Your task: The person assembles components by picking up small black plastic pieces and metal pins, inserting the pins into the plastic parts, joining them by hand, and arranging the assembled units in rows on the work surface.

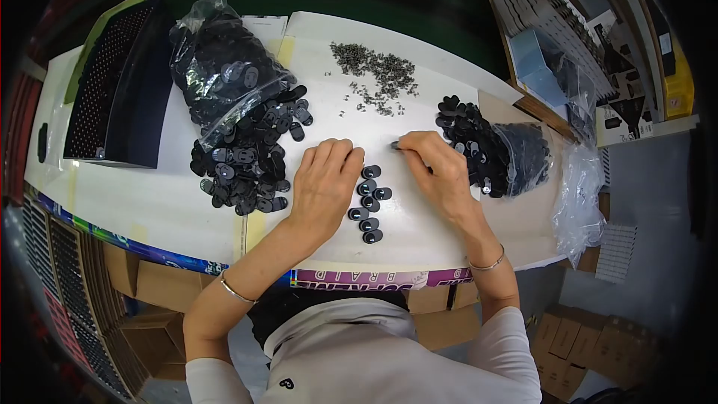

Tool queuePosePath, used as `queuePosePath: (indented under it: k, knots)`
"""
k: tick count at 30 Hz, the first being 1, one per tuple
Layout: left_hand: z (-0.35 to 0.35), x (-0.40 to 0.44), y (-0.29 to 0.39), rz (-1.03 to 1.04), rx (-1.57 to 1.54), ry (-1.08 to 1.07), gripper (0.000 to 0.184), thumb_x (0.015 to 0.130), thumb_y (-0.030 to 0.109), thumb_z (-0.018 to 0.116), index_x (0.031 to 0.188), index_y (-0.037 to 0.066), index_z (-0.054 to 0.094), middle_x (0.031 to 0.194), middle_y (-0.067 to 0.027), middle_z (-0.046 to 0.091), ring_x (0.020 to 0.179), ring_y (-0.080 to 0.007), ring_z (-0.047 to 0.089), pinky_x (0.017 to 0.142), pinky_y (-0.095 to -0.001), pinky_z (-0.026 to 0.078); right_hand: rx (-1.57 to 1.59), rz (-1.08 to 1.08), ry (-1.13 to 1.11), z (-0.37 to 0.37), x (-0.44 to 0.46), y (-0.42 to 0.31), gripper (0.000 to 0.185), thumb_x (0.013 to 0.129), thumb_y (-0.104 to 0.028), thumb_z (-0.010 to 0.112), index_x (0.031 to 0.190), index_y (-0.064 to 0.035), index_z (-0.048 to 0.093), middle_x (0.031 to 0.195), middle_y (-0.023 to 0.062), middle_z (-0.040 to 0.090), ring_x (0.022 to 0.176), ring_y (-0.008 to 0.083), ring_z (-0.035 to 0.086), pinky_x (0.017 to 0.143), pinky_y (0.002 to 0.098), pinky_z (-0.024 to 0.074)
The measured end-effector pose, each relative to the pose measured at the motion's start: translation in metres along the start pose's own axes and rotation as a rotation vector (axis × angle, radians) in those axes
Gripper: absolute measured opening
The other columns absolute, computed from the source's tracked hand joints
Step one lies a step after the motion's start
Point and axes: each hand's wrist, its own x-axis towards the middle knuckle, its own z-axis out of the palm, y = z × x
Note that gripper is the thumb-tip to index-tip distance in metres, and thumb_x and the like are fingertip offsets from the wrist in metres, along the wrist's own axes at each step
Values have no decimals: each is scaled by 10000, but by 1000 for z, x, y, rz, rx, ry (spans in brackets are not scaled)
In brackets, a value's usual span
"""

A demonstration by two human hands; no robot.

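My right hand [441, 172] pinches a small dark oval plastic piece [396, 145] between thumb and fingertips, over the white tabletop. My left hand [323, 185] is closed with its fingers curled down to the table; whatever they hold, if anything, is hidden. Between my hands lies an uneven column of several black oval pieces [365, 214] with shiny round spots. Beside my left hand spreads a heap of black oval pieces [243, 164]. Near my right hand is another pile of black pieces [479, 151]. Small metal parts [378, 71] are scattered beyond my hands.
A clear plastic bag [228, 67] full of black pieces stands at the back left, beside a dark perforated bin [123, 86]. On the right are a second filled bag [523, 155] and crumpled clear plastic [580, 202]. Cardboard boxes [161, 337] stand below the table.
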Motion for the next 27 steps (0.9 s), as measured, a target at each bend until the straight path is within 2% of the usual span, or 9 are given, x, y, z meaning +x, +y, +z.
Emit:
queuePosePath:
  k: [3, 9, 12, 15, 18, 21, 27]
  knots:
    - [-3, 0, 2, -29, -23, 51, 327, 885, 28, 804, 1202, 0, 731, 1169, -112, 677, 1094, -310, 659, 908, -427, 530, 3, 16, 14, 9, -2, 1, 228, 921, 124, 711, 1110, -2, 731, 1108, 147, 754, 974, 363, 760, 850, 413, 627]
    - [-17, -18, 1, -45, -6, 89, 390, 871, 30, 828, 1246, -19, 733, 1219, -124, 686, 1123, -322, 669, 923, -429, 543, 3, 104, 29, 1, -8, 1, 217, 902, 93, 751, 1100, 6, 735, 1127, 140, 754, 1023, 353, 746, 864, 416, 610]
    - [-19, -22, 1, -22, 6, 77, 407, 867, 36, 831, 1257, -28, 736, 1245, -127, 688, 1143, -325, 666, 935, -434, 540, -60, -28, -20, 7, 0, -6, 217, 889, 90, 756, 1086, 2, 737, 1116, 140, 750, 1041, 336, 724, 885, 413, 596]
    - [-17, -22, 0, -4, 36, 68, 406, 874, 56, 828, 1260, -29, 740, 1265, -126, 687, 1161, -329, 659, 951, -444, 530, -48, -41, -38, 16, 6, -4, 225, 877, 64, 779, 1085, -9, 735, 1081, 137, 740, 1023, 329, 705, 882, 407, 588]
    - [-12, -22, 0, 30, 81, 67, 401, 890, 78, 816, 1270, -24, 740, 1273, -131, 683, 1178, -334, 651, 968, -458, 518, -18, 0, -56, 21, 13, -6, 234, 873, 27, 796, 1094, -11, 729, 1046, 133, 726, 986, 323, 701, 874, 407, 584]
    - [-8, -23, 0, 71, 150, 45, 397, 910, 92, 796, 1284, -24, 733, 1275, -144, 678, 1183, -336, 645, 977, -470, 510, 151, 146, -127, 23, 19, -15, 258, 876, -8, 796, 1125, -8, 727, 1033, 132, 720, 983, 310, 702, 883, 406, 578]
    - [-8, -24, 3, 131, 316, -41, 391, 939, 99, 761, 1294, -54, 709, 1291, -169, 673, 1199, -334, 642, 977, -475, 508, 183, 143, -223, 24, 23, -22, 260, 870, -19, 784, 1126, 1, 745, 1032, 133, 724, 983, 300, 700, 898, 417, 576]
